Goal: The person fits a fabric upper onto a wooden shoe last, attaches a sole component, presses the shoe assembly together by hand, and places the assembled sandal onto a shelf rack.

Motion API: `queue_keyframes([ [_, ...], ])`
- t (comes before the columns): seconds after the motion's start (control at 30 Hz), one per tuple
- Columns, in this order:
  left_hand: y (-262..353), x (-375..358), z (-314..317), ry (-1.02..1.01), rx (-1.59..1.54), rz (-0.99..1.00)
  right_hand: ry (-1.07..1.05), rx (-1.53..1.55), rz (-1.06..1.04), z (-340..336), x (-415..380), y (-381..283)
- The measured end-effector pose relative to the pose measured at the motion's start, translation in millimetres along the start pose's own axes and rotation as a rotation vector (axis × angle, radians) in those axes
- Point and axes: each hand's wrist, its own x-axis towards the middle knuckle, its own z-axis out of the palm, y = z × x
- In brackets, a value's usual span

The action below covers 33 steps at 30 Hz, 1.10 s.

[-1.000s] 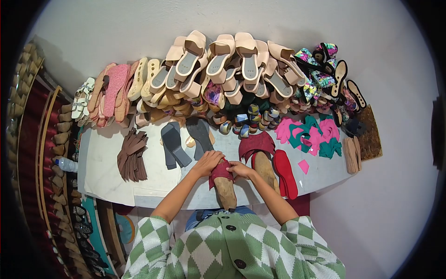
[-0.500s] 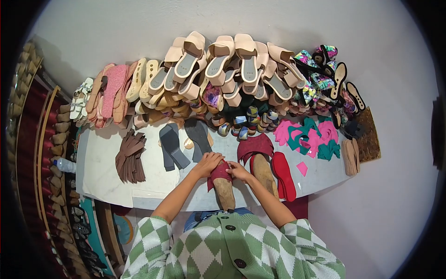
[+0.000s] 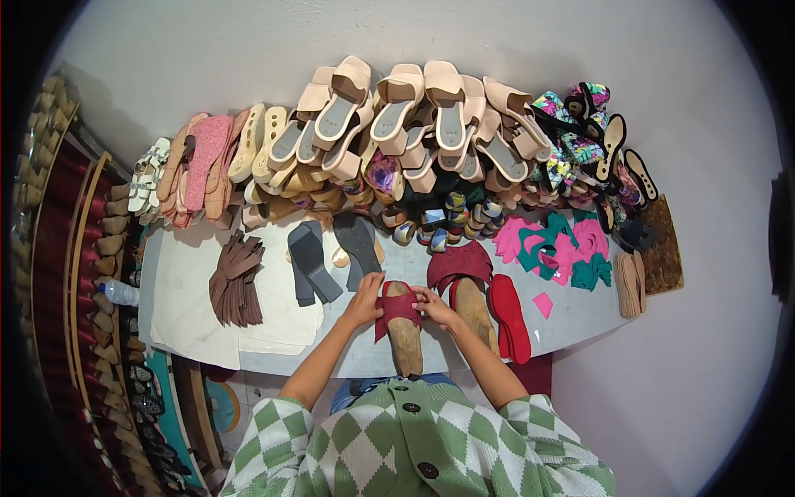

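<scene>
Leftmost, well away from the left hand [image 3: 364, 304], is one clear plastic bottle [image 3: 119, 292]. Nearer that hand lies one fanned bundle of thin brown strips [image 3: 237, 280], then dark grey flat soles [image 3: 315, 263], at least three, overlapping. The person's left hand is partly open, thumb at the left edge of one maroon fabric strap [image 3: 399, 307], which wraps across one worn wooden shoe last [image 3: 406, 344] between the hands. The right hand [image 3: 434, 307] is half curled, fingers at the strap's right edge; whether either hand pinches it cannot be told. Beyond both hands, beige block-heeled sandals [image 3: 396, 106] are heaped, too overlapped to count. Just right of the right hand lies a second wooden last [image 3: 474, 319], then bright red soles [image 3: 508, 319], number unclear, and one loose pink scrap [image 3: 543, 305].
</scene>
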Motion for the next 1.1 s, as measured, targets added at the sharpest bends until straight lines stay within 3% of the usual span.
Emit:
queue_keyframes([
  [0.17, -18, -25, 44, 0.097, -0.245, -0.254, -0.072, 0.136, -0.062, -19, 2, 18],
  [0.43, -5, -28, 68, 0.305, -0.115, -0.259, -0.142, 0.228, -0.129, -28, -4, 25],
  [0.63, -13, -28, 90, 0.198, -0.199, -0.349, -0.164, 0.328, -0.179, -34, -22, 27],
  [0.73, -20, -25, 110, 0.262, -1.002, -0.520, -0.166, 0.343, -0.188, -34, -28, 25],
  [0.83, -4, -28, 109, 0.299, -1.132, -0.700, -0.167, 0.349, -0.183, -34, -27, 28],
  [1.03, 3, -31, 114, 0.424, -1.106, -0.744, -0.189, 0.386, -0.223, -22, -23, 28],
  [1.1, 16, -29, 107, 0.478, -1.231, -0.753, -0.196, 0.390, -0.239, -16, -19, 29],
])
